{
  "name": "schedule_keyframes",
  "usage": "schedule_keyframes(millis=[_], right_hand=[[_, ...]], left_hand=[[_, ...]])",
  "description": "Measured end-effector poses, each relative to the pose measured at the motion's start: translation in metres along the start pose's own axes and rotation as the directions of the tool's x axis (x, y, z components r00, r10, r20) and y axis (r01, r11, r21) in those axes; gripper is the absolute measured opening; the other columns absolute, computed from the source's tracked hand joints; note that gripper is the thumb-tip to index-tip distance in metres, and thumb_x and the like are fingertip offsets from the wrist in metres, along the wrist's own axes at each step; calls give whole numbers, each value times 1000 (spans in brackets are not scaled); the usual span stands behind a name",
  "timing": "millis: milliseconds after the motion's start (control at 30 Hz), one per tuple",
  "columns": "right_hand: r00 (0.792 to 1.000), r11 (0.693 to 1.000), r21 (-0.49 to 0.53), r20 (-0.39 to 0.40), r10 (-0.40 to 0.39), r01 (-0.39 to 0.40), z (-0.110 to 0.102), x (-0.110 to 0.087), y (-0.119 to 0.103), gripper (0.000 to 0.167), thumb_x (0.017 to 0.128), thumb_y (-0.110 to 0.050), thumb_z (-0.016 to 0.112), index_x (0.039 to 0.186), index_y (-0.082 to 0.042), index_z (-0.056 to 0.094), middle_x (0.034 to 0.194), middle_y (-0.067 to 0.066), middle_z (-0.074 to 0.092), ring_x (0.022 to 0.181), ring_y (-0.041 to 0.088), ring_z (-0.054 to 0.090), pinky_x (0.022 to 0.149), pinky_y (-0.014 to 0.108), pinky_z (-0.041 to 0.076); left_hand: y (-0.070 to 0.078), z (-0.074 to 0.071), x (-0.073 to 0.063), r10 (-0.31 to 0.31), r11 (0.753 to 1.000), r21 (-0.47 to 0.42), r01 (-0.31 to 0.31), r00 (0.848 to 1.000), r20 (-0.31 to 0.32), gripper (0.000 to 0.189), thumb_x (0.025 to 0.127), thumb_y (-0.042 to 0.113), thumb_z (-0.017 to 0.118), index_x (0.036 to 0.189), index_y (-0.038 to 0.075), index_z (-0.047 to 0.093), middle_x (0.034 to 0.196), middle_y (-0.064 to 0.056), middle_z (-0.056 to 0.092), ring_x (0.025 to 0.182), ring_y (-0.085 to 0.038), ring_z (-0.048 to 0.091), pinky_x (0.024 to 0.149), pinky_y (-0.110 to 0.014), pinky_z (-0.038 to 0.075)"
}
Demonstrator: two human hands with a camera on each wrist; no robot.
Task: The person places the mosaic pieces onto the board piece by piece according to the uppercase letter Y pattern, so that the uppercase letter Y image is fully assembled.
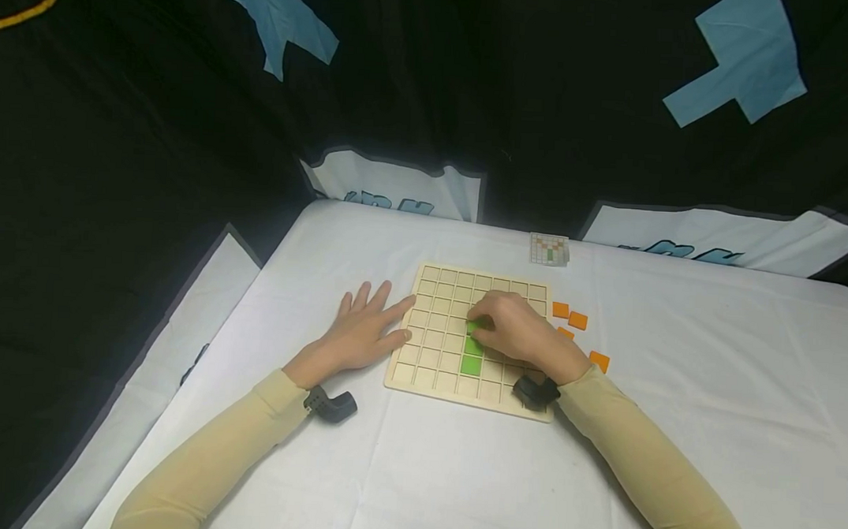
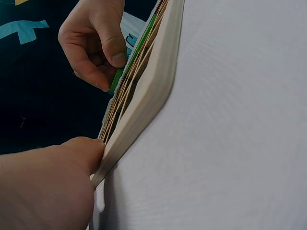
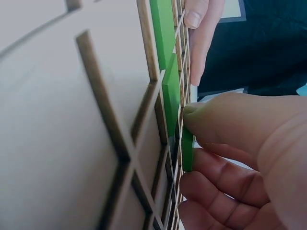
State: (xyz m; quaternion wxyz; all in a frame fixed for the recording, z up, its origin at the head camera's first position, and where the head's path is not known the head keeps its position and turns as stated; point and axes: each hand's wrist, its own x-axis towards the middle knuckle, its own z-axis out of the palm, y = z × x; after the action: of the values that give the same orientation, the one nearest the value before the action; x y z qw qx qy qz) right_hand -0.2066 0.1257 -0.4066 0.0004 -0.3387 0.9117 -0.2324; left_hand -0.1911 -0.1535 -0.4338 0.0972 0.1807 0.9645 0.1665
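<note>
A pale wooden grid board (image 1: 427, 355) lies on the white table, its squares divided by raised ridges. Two green square tiles (image 1: 472, 365) sit in one column of it, one above the other. My right hand (image 1: 510, 327) pinches another green tile (image 3: 187, 149) between thumb and fingers, right at the grid just beyond those two. Fingers of my left hand (image 1: 357, 329) are spread, with the palm side down on the table. Its thumb and index finger touch the board's left edge, and in the left wrist view the thumb (image 2: 86, 151) meets the board's rim.
Several orange square tiles (image 1: 578, 321) lie to the right of the board, partly behind my right forearm. A small card (image 1: 548, 250) printed with a coloured grid pattern lies beyond the board. Black curtains (image 1: 431, 99) stand behind the white tabletop (image 1: 711, 372).
</note>
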Motion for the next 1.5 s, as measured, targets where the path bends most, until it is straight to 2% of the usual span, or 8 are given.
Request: schedule_keyframes(millis=[300, 1500], right_hand=[[1000, 1000, -12, -4, -10, 10, 1, 0, 1, 20, 84, -3, 75, 104, -3, 79, 99, 9, 76, 91, 22, 68, 85, 40, 56], [999, 999, -5, 36, 33, -33, 0, 0, 1, 24, 87, -5, 75, 111, -1, 77, 109, 12, 77, 103, 26, 71, 92, 42, 57]], left_hand=[[0, 0, 1, -7, 1000, 2, 7, 1000, 9, 65, 104, 49, 45, 162, 26, 29, 171, -23, 8, 156, -53, -3, 122, -72, -1], [1, 0, 1, -9, 1000, -1, 9, 1000, 11, 65, 104, 49, 45, 162, 25, 30, 171, -24, 8, 156, -52, -3, 123, -71, -1]])
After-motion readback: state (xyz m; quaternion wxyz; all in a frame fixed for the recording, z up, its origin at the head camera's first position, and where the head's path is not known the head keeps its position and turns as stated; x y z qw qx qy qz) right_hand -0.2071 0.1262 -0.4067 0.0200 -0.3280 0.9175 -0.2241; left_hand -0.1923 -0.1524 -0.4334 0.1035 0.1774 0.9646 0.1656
